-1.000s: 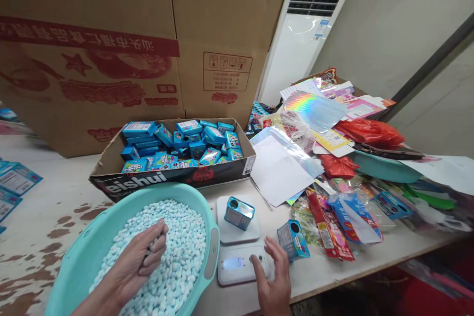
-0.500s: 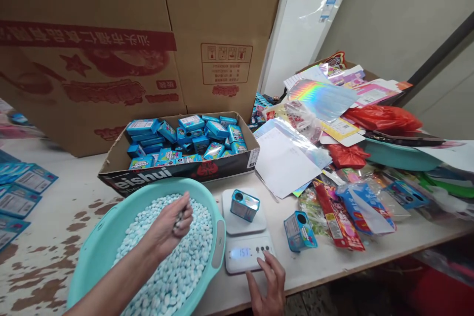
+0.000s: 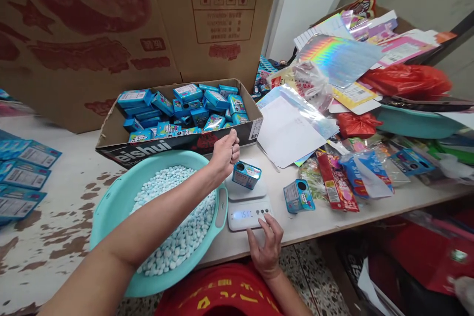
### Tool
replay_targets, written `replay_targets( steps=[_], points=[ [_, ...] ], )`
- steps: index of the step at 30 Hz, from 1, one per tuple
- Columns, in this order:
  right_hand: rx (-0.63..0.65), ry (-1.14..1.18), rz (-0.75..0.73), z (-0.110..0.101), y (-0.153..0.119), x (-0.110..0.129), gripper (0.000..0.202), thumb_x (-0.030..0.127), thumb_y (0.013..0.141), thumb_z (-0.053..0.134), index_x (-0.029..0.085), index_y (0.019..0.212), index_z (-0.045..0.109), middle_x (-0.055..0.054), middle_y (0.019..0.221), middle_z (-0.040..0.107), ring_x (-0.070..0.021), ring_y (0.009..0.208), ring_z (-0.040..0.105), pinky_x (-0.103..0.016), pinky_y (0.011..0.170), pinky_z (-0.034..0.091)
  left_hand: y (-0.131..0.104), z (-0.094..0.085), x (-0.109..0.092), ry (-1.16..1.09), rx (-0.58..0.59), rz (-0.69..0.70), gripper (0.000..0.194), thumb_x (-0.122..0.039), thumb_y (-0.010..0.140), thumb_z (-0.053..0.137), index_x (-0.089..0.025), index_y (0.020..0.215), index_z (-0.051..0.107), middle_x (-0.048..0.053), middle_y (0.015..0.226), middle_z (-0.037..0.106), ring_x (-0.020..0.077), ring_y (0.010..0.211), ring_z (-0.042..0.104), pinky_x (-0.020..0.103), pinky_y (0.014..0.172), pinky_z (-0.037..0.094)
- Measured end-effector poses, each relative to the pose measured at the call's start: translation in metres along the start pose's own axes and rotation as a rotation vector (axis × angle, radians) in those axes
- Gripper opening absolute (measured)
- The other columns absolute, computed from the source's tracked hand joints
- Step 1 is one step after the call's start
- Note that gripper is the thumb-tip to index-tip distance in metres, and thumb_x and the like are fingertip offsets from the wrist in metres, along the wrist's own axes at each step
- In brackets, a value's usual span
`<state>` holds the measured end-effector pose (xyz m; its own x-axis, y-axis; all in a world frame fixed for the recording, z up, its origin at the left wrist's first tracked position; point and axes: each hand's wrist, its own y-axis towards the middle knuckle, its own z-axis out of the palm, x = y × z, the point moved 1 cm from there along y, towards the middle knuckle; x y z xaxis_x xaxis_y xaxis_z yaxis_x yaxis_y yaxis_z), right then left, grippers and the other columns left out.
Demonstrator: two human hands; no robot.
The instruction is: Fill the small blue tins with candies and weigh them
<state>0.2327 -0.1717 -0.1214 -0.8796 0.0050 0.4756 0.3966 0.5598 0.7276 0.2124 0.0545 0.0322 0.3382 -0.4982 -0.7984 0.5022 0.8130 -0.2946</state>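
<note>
My left hand is closed around a few small candies, mostly hidden by the fingers. It is held just left of a blue printed box with a round dark hole in its top, which rests on the white kitchen scale. Below that forearm, pale blue and white candies fill much of a turquoise basin. My right hand has its fingers apart at the scale's front edge, fingertips by the buttons. The lit display appears to read 151. A second blue box with a hole stands right of the scale.
Behind the basin, an open carton holds many small blue boxes. More blue packs lie at the left. A tall cardboard box rises behind. Papers, wrappers and red bags crowd the right side.
My left hand has moved from over the candies up and right, beside the box on the scale. My right hand stays at the scale's buttons. The view has tilted downward.
</note>
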Motion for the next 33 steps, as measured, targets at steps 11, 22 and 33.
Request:
replay_targets(
  steps=[11,22,33],
  points=[
    [0.013,-0.015,-0.061,0.0,0.004,0.002,0.05,0.018,0.084,0.063,0.021,0.129,0.044,-0.013,0.113,0.054,-0.0283,0.106,0.054,-0.046,0.082,0.054,0.008,-0.004,0.004,0.041,0.019,0.079,0.047,-0.058,0.071,0.068,-0.018,0.065,0.043,-0.012,0.043,0.027,0.0015,0.032,0.023,0.015,0.034,0.012],
    [-0.03,-0.017,-0.1,0.005,0.003,0.002,0.036,0.02,0.087,0.06,0.013,0.121,0.051,-0.015,0.109,0.058,-0.0278,0.105,0.056,-0.043,0.08,0.053,0.014,0.008,0.017,0.126,-0.021,0.202,0.051,-0.062,0.065,0.069,-0.018,0.06,0.044,-0.012,0.039,0.028,0.003,0.031,0.029,0.016,0.033,0.017],
    [-0.013,0.003,-0.108,0.005,0.003,0.001,0.035,0.017,0.087,0.057,0.011,0.121,0.051,-0.016,0.11,0.057,-0.0266,0.104,0.056,-0.04,0.078,0.054,0.005,0.009,0.017,0.224,-0.041,0.24,0.053,-0.068,0.061,0.066,-0.019,0.064,0.046,-0.011,0.04,0.035,0.0088,0.036,0.048,0.019,0.041,0.035]
  ],
)
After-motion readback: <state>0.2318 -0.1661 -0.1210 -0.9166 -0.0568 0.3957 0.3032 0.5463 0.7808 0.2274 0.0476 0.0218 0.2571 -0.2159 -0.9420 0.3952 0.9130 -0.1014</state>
